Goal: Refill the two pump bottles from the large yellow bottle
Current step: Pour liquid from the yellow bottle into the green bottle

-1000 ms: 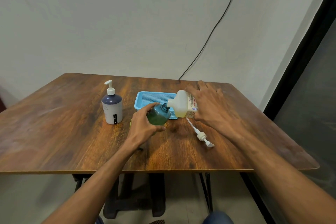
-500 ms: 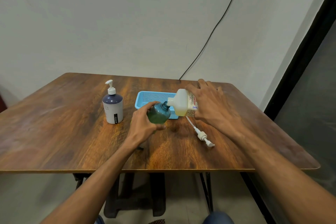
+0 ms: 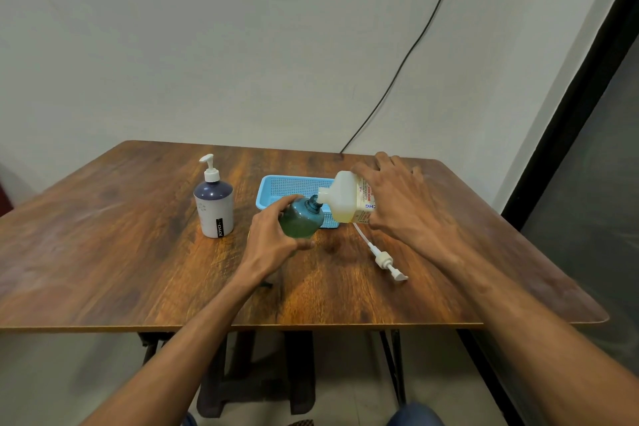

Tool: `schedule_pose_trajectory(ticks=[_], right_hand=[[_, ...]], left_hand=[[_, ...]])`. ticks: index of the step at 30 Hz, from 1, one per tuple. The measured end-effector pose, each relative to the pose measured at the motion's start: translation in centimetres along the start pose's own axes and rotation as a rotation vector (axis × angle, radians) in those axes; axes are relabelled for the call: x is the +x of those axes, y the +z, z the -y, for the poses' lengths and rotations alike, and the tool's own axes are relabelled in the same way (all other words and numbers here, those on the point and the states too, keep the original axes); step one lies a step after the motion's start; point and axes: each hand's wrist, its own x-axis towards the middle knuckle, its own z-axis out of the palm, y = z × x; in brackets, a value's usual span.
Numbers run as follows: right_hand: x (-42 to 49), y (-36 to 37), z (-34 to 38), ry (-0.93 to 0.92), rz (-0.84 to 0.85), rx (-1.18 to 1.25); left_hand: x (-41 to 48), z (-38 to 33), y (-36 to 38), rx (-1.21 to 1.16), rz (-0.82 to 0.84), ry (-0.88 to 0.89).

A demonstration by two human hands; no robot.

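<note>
Two bottles meet mouth to mouth above the counter (image 3: 103, 252). The left hand (image 3: 273, 245) has its fingers wrapped around the green pump bottle (image 3: 302, 218), held tilted with its open neck turned up and to the right, probably to shorten the drop and catch the stream. The right hand (image 3: 401, 204) has its fingers clamped over the body of the large yellow bottle (image 3: 345, 201), tipped nearly horizontal so the spout touches or sits just over the green neck; I cannot tell whether liquid is flowing. Yellow liquid pools along the lower side of the large bottle, which looks mostly empty above it.

The green bottle's pump head (image 3: 383, 258), with its dip tube, lies flat on the counter just right of the pour, out of the way but within reach for refitting. The blue basket (image 3: 276, 185) sits directly behind both bottles. The white pump bottle (image 3: 214, 209) stands upright to the left, well apart, pump still fitted; judged not yet opened for its refill.

Legible text: "JOYO" on a black strip low on the white bottle. On the large bottle's label, red "BIOCHEK" (partly covered) and blue letters "HG"; finer print unreadable.
</note>
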Motion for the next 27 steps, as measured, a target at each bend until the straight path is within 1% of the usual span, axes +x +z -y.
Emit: schedule_pose_trajectory(ticks=[17, 27], right_hand=[[0.03, 0.38, -0.29, -0.014, -0.039, 0.013], [0.01, 0.59, -0.38, 0.001, -0.028, 0.028]], left_hand=[[0.06, 0.01, 0.15, -0.009, 0.005, -0.004], [0.12, 0.19, 0.34, -0.003, 0.001, -0.013]])
